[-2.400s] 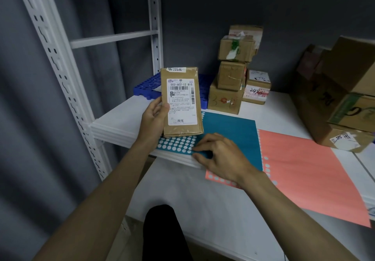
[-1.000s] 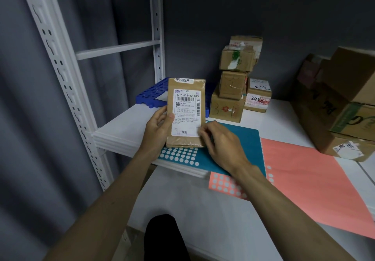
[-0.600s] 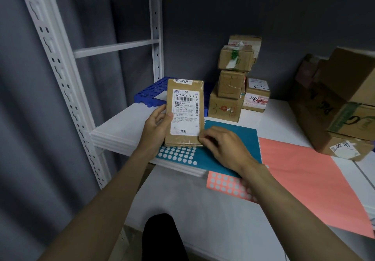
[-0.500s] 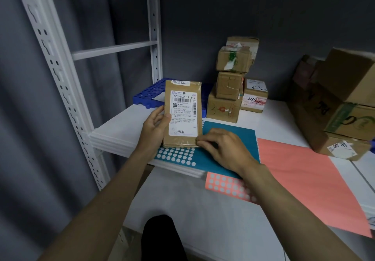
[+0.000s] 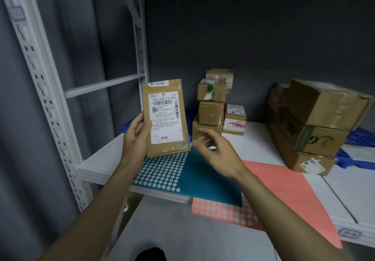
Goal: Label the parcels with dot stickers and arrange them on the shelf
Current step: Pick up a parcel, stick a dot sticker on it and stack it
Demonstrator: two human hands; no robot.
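- Nearest: pink sticker sheet (image 5: 284, 191), thin paper w/ rows of pale dots along its near end, hangs over shelf (image 5: 105, 159) front edge; right forearm crosses above it.
- Teal sticker sheet (image 5: 182, 175) lies flat at front edge, overlapping the pink one's left part; dot grid on its left half, plain teal to the right.
- Left hand (image 5: 136, 137) grips flat brown parcel (image 5: 165, 116) by its left long edge, thumb on the front face, fingers behind. Parcel held upright above shelf's front-left corner, over teal sheet; can't tell if bottom edge touches.
- Parcel: kraft cardboard, slim rectangle, big white shipping label w/ barcode; small teal dot sticker (image 5: 184, 143) at lower right corner of its face.
- Right hand (image 5: 215, 151) just right of parcel, off it, fingers loosely curled, holding nothing.
- White perforated upright (image 5: 40, 90) at front-left bounds that side; bare white shelf surface mid-right, btwn the stacks.
- Back centre: stack of small taped cartons (image 5: 212, 106), one more w/ white label (image 5: 234, 122) beside it.
- Back right: big crumpled boxes (image 5: 316, 123) stacked, blue plastic grid (image 5: 361, 139) behind them.
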